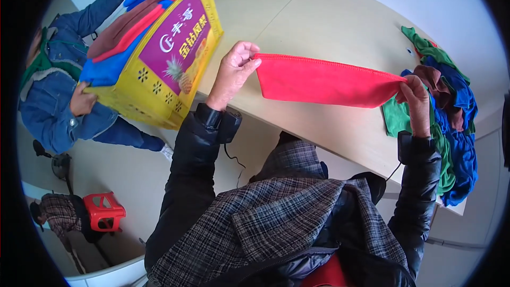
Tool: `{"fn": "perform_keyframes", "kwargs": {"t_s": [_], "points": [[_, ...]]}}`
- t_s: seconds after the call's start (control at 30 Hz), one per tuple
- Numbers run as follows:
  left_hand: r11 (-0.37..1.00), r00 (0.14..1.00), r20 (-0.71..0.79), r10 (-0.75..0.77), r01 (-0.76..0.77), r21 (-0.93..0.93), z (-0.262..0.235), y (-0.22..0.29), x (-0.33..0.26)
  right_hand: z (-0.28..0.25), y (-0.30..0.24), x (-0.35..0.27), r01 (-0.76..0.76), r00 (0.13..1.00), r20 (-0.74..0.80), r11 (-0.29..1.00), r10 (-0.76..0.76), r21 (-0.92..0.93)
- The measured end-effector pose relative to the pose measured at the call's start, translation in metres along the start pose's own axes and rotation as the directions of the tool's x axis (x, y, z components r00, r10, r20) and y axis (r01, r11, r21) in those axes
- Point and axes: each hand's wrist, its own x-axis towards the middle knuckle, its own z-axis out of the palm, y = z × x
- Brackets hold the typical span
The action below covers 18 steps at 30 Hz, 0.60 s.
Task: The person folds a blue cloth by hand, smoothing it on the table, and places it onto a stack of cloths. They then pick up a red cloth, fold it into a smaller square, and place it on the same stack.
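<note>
A red cloth [324, 81] is stretched lengthwise between my hands above the table, its stitched edge uppermost. My left hand [236, 72] pinches its left top corner between thumb and fingers. At the other end my right hand [415, 101] grips the right corner, close beside a heap of crumpled cloths [451, 111] in green, blue and brown. Part of a green cloth [396, 117] shows under the red one near my right hand.
At the left, a person in a denim jacket [48, 98] holds a yellow printed crate [154, 103] stacked with folded cloths [125, 32], over the edge of the pale table [297, 16]. Dark and blue items lie at its far side. A red stool [104, 211] stands on the floor.
</note>
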Motion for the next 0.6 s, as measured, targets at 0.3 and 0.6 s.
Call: {"fn": "perform_keyframes", "kwargs": {"t_s": [0.3,0.6], "points": [[0.951,0.988,0.014,0.154,-0.152,0.268,0.016,-0.084,0.094,-0.013,0.034,0.091,-0.039,0.998,-0.04,0.999,0.039,0.008],[0.843,0.982,0.008,0.188,-0.165,0.511,0.036,-0.097,0.145,-0.028,0.058,0.141,-0.026,1.0,0.012,0.999,0.026,0.018]]}}
